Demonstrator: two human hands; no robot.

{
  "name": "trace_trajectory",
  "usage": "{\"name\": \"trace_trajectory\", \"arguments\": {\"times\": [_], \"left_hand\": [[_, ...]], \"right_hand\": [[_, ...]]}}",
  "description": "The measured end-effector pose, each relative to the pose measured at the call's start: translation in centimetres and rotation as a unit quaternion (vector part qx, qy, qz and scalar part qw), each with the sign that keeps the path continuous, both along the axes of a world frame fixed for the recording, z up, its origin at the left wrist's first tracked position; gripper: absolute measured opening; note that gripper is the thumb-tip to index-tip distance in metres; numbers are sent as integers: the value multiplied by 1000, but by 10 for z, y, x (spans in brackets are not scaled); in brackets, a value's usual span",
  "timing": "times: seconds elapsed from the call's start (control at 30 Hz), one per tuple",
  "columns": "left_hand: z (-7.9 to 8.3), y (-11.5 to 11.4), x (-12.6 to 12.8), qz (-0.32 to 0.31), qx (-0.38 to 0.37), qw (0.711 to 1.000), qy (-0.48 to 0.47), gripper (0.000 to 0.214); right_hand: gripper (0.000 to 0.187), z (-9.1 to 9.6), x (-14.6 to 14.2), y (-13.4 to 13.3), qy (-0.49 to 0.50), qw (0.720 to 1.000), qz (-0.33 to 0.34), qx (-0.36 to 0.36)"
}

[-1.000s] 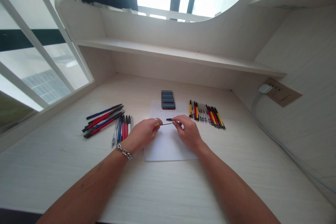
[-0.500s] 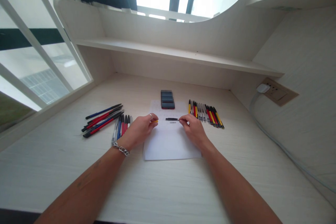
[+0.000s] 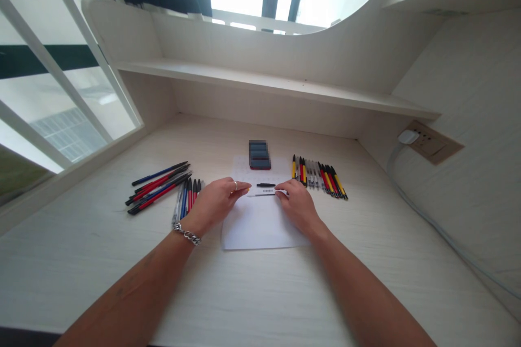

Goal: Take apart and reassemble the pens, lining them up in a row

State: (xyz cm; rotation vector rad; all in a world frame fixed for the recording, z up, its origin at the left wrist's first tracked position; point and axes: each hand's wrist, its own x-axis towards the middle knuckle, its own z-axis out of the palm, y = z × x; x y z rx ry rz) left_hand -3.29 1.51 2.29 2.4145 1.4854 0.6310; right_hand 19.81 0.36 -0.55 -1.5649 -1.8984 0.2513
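As R hand [image 3: 298, 207] pinches 1 refill [image 3: 265, 194], L hand [image 3: 217, 201] beside, 1 sheet [image 3: 260, 227] below

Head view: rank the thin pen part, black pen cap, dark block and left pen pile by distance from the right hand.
1. Thin pen part, at the right hand fingertips.
2. Black pen cap, just beyond, on the paper.
3. Dark block, at the paper's far edge.
4. Left pen pile, far left.
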Motion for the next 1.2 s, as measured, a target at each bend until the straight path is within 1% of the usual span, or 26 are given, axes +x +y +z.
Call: {"name": "trace_trajectory", "arguments": {"times": [0.07, 0.17, 0.23, 0.27, 0.37, 0.47, 0.53, 0.7, 0.8, 0.97, 1.07, 1.2], "left_hand": [[0, -2, 3, -10, 8, 1000, 0, 29], [-1, -5, 7, -28, 6, 1000, 0, 27], [-2, -5, 8, -25, -2, 1000, -4, 26], [-2, -5, 8, -22, -4, 1000, -7, 25], [-2, -3, 6, -20, -6, 1000, -6, 22], [-4, 0, 5, -13, -13, 1000, 12, 25], [-7, 1, 5, -5, -21, 1000, 19, 28], [-15, 1, 13, 0, -36, 999, 39, 30], [-18, 1, 20, 7, -40, 997, 58, 27], [-20, 1, 27, 35, -31, 995, 92, 22], [-21, 3, 27, 41, -29, 993, 103, 22], [-21, 7, 20, 49, -32, 992, 115, 22]], "right_hand": [[17, 5, -7, -4, 60, 998, 24, -1], [22, 7, -19, -10, 153, 983, 70, -67], [23, 6, -25, -13, 182, 974, 87, -107], [23, 6, -26, -13, 183, 972, 89, -114], [21, 5, -26, -14, 150, 982, 82, -84], [20, 5, -22, -12, 84, 994, 63, -32], [19, 4, -17, -10, 39, 998, 46, -12], [17, -2, -6, -3, -27, 999, 5, -28], [16, -6, -3, 0, -41, 999, -1, -35], [14, -10, -5, 4, -54, 998, -2, -36], [14, -11, -6, 5, -61, 998, -5, -35], [13, -10, -7, 4, -65, 997, -10, -34]]}}
